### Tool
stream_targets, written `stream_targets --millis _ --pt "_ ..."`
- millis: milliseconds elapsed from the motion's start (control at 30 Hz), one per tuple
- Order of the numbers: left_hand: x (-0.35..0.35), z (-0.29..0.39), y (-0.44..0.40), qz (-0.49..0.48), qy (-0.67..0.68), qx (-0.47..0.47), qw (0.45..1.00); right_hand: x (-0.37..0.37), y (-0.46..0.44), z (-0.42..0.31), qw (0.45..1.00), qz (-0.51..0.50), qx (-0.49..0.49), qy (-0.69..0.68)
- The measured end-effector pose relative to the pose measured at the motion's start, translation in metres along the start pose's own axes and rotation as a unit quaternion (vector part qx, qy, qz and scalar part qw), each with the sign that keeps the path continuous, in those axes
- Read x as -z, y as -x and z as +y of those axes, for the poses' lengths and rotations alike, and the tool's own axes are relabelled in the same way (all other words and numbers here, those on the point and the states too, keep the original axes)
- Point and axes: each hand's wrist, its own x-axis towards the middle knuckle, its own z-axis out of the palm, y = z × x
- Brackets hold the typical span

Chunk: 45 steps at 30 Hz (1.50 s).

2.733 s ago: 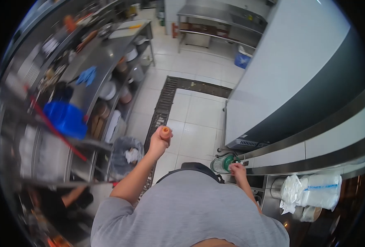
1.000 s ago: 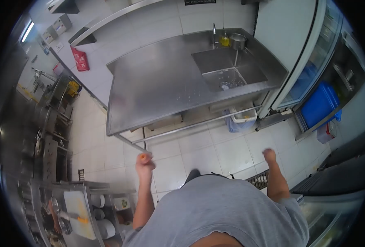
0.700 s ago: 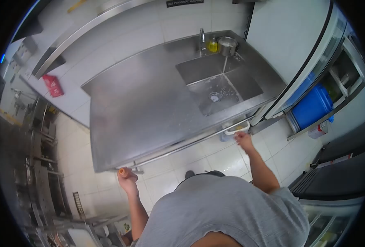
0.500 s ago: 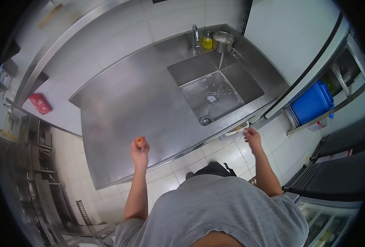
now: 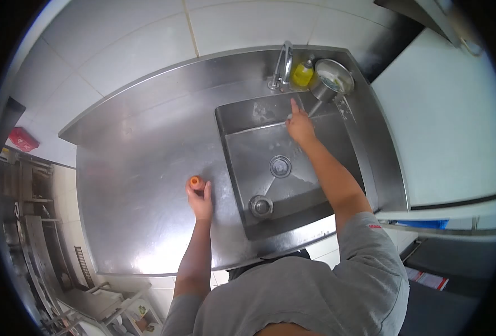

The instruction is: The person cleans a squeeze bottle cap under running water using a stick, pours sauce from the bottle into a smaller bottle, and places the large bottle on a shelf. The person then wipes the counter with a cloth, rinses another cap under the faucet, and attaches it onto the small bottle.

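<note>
My left hand (image 5: 201,200) is wrapped round an orange, carrot-like piece (image 5: 195,181), held over the steel counter (image 5: 147,185) left of the sink. My right hand (image 5: 300,124) reaches over the back of the sink basin (image 5: 281,196), its index finger stretched toward the tap (image 5: 285,67). Whether it touches anything there cannot be made out. Behind it stand a bottle of yellow liquid (image 5: 302,74) and a steel pot (image 5: 333,79) with something inside, its handle pointing over the basin.
A tiled wall (image 5: 130,50) rises behind the counter. At the right stands a large pale cabinet door (image 5: 443,123). A red packet (image 5: 23,139) lies at the far left, above metal shelving (image 5: 41,235). Two round drains (image 5: 261,206) are in the basin.
The view has moved closer over the sink. My right hand has gone from beside the counter's front edge to the back of the basin. My left hand still holds the orange piece over the counter.
</note>
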Motion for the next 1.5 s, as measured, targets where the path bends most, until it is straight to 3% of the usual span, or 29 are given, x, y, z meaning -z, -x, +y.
stream_targets --millis 67,167,267,367,467,567,667,767,867,1167,1367,1400,1467,1500 --pt "-0.003 -0.026 -0.001 -0.018 -0.062 -0.003 0.998 -0.024 -0.049 0.003 0.998 0.029 0.008 0.047" --pt "-0.013 -0.029 -0.001 -0.016 -0.068 -0.006 0.998 -0.058 -0.089 0.020 0.993 -0.035 -0.007 0.108" --pt "-0.011 -0.029 -0.002 -0.049 -0.148 -0.017 0.988 -0.090 -0.098 0.034 0.996 -0.068 -0.041 0.033" --pt "-0.014 -0.030 -0.004 -0.030 -0.178 -0.040 0.983 -0.109 -0.075 0.037 0.984 0.001 0.039 -0.171" --pt "-0.013 -0.035 -0.004 -0.043 -0.209 -0.051 0.976 -0.113 -0.029 0.018 0.908 -0.002 0.034 -0.418" --pt "-0.015 -0.027 -0.004 -0.038 -0.205 -0.039 0.977 -0.119 -0.003 0.006 0.838 0.039 0.015 -0.544" --pt "-0.015 -0.024 -0.004 -0.036 -0.204 -0.032 0.978 -0.127 -0.003 0.002 0.825 0.099 -0.011 -0.556" --pt "-0.016 -0.022 -0.003 -0.039 -0.205 -0.026 0.978 -0.121 -0.004 0.002 0.799 0.067 -0.033 -0.596" --pt "-0.016 -0.021 -0.004 -0.039 -0.203 -0.025 0.978 -0.116 -0.004 0.000 0.844 0.083 -0.007 -0.530" --pt "-0.016 -0.023 -0.004 -0.033 -0.226 -0.046 0.972 -0.111 -0.001 -0.003 0.856 0.096 -0.037 -0.506" --pt "-0.017 -0.019 -0.003 -0.027 -0.234 -0.040 0.971 -0.122 -0.011 0.000 0.854 0.031 -0.034 -0.518" --pt "-0.018 -0.020 -0.003 -0.024 -0.233 -0.042 0.971 -0.124 -0.011 -0.001 0.774 0.009 -0.108 -0.624" --pt "-0.018 -0.021 -0.003 -0.021 -0.234 -0.051 0.971 -0.132 -0.011 0.002 0.560 -0.033 -0.248 -0.790" --pt "-0.017 -0.022 -0.004 -0.022 -0.235 -0.057 0.970 -0.135 -0.010 0.003 0.504 -0.036 -0.303 -0.808"
